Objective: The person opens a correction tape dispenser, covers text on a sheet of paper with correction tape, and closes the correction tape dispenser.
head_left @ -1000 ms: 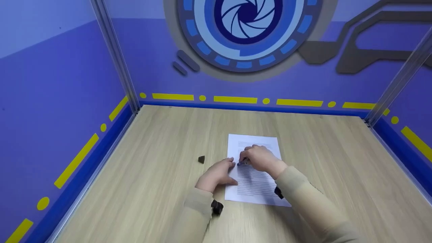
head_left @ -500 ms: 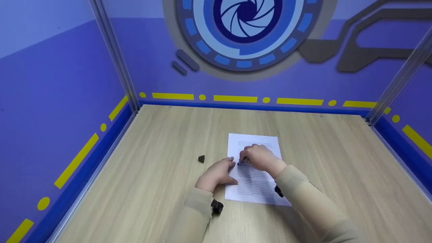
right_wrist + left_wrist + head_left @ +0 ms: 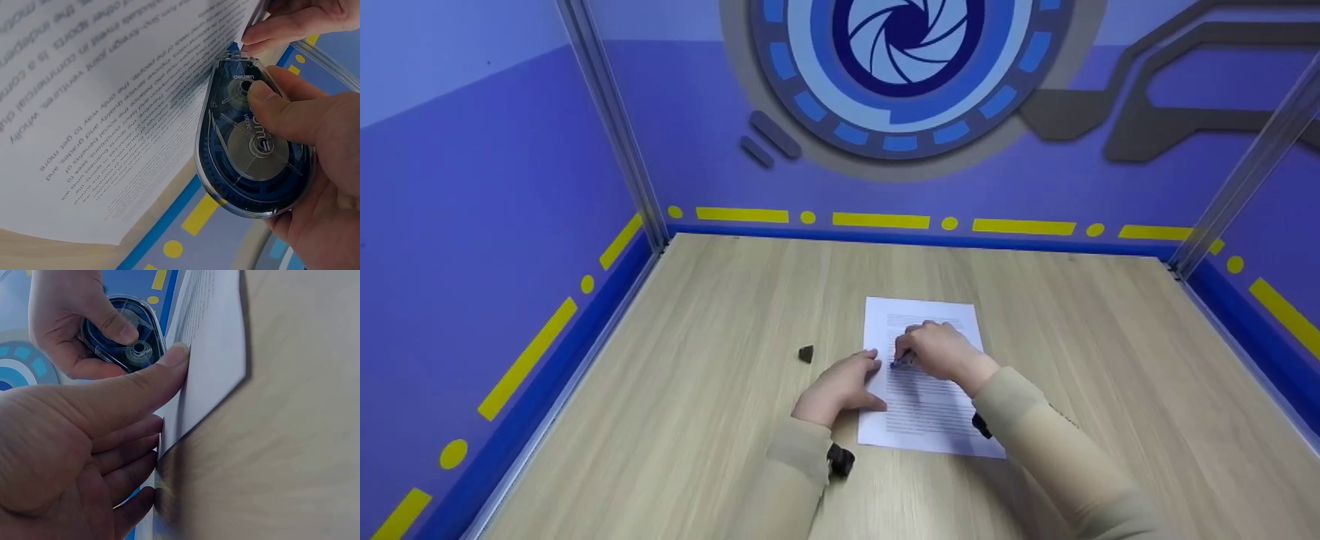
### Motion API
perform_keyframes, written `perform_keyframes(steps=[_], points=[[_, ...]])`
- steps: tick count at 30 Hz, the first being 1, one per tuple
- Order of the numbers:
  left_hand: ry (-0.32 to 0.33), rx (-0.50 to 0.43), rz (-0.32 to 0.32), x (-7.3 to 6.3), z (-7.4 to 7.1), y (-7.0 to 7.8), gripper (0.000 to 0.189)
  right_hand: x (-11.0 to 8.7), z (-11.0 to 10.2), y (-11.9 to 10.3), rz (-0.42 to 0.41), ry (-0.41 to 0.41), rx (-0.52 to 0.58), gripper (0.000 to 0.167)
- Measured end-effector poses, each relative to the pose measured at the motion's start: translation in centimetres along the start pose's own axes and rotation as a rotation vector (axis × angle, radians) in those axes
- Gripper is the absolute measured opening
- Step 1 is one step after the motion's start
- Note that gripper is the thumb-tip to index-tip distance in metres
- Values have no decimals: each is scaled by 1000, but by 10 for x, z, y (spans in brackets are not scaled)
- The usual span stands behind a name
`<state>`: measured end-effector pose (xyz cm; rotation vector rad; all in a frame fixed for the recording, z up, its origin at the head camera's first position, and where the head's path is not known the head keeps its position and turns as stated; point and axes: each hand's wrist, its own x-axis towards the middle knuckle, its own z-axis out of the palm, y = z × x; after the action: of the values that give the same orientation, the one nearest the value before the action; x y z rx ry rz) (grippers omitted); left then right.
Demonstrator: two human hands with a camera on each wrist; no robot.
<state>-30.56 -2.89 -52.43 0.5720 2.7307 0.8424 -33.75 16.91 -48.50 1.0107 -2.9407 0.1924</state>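
Note:
A printed sheet of paper (image 3: 930,439) lies on the table. My right hand (image 3: 941,351) pinches a correction tape dispenser (image 3: 256,152) between thumb and fingers. Through its clear case dark blue parts and a pale reel show in the right wrist view. The dispenser's tip (image 3: 236,54) is at the paper, near the left start of a line of text; the exact contact is too small to tell. My left hand (image 3: 840,386) rests on the sheet's left margin, thumb and fingers spread, with its fingertips close to the dispenser.
A small dark piece (image 3: 806,353) lies on the wooden table (image 3: 720,315), left of the sheet. Blue-purple panels (image 3: 697,135) stand along the table's back and sides, with metal posts (image 3: 619,127) at the corners.
My right hand has shifted slightly to the right along the text line with the correction tape dispenser. My left hand and the sheet have stayed in place.

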Motion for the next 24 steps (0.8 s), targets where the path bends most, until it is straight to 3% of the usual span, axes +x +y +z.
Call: perform_keyframes(steps=[13, 20, 24], points=[[12, 1, -4, 0, 2, -3, 76, 0, -6, 3, -24, 1, 28, 21], [7, 12, 15, 1, 1, -2, 76, 3, 2, 4, -74, 69, 19, 20], [4, 11, 11, 1, 0, -1, 75, 6, 1, -1, -55, 48, 36, 18]])
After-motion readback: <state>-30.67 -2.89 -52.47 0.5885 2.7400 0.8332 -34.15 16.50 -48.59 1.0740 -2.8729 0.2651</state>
